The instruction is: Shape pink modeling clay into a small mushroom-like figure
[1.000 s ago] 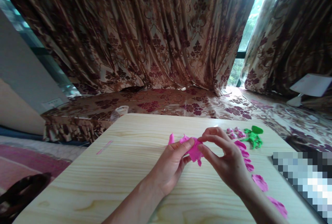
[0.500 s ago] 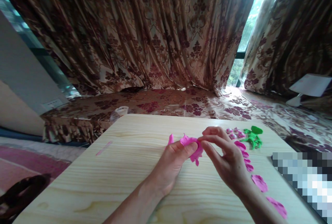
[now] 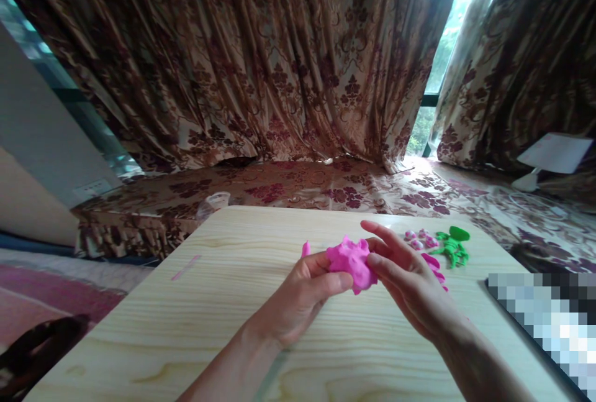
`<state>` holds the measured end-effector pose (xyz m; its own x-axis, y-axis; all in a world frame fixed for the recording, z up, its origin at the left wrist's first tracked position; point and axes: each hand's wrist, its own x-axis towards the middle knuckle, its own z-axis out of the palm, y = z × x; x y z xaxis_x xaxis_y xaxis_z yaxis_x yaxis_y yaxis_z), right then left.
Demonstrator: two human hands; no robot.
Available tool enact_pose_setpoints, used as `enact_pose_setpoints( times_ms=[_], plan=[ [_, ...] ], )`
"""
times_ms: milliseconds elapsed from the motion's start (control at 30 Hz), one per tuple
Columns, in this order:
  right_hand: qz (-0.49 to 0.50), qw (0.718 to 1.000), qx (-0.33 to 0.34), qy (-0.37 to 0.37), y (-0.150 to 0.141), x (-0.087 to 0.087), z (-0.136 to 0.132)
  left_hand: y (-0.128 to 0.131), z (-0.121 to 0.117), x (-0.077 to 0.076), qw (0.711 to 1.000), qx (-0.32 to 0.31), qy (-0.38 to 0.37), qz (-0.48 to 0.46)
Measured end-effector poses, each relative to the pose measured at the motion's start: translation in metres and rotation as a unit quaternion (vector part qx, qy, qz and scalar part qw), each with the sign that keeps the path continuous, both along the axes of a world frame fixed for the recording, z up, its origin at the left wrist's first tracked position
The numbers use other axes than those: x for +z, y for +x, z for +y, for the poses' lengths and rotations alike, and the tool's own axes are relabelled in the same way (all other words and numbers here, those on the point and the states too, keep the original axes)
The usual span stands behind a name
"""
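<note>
A lumpy, frilly-edged piece of pink modelling clay (image 3: 351,262) is held up over the table between both hands. My left hand (image 3: 310,287) pinches it from the left, thumb across its front. My right hand (image 3: 405,271) grips its right edge between thumb and fingers, with the index finger raised. Behind my left hand a small pink clay stick (image 3: 305,248) pokes up. Past my right hand lie flat pink clay pieces (image 3: 433,263), partly hidden by it, several pink-and-white balls (image 3: 421,238) and a green clay bundle (image 3: 451,248).
The pale wooden table (image 3: 223,309) carries a thin pink strip (image 3: 186,267) on its left. A dark-edged, pixelated object (image 3: 535,327) lies at the right. Beyond the table are a clear plastic container (image 3: 215,201), a patterned ledge (image 3: 298,187) and a white lamp (image 3: 554,153).
The pink clay has turned so that its broad face shows. My right hand has shifted onto its right edge, its index finger lifting, and its forearm now covers the nearer flat pieces.
</note>
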<state>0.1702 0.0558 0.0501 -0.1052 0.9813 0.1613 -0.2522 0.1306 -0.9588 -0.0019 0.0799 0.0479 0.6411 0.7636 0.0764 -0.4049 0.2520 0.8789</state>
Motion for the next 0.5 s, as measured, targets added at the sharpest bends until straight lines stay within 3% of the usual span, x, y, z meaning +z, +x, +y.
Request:
enact_pose_setpoints(
  times_ms=[100, 300, 500],
  plan=[
    [0.014, 1.0, 0.016, -0.007, 0.0018, -0.0002, -0.0002, 0.0007, 0.0011, -0.0018, 0.999, -0.007, -0.035, -0.038],
    [0.014, 0.998, 0.06, -0.029, 0.0034, -0.0025, -0.0009, 0.0002, 0.0019, -0.0051, 0.999, 0.003, -0.044, -0.013],
    [-0.025, 0.999, 0.003, -0.02, 0.0035, -0.0045, 0.0005, 0.0005, 0.0012, -0.0045, 0.999, 0.022, -0.049, 0.001]
  ],
)
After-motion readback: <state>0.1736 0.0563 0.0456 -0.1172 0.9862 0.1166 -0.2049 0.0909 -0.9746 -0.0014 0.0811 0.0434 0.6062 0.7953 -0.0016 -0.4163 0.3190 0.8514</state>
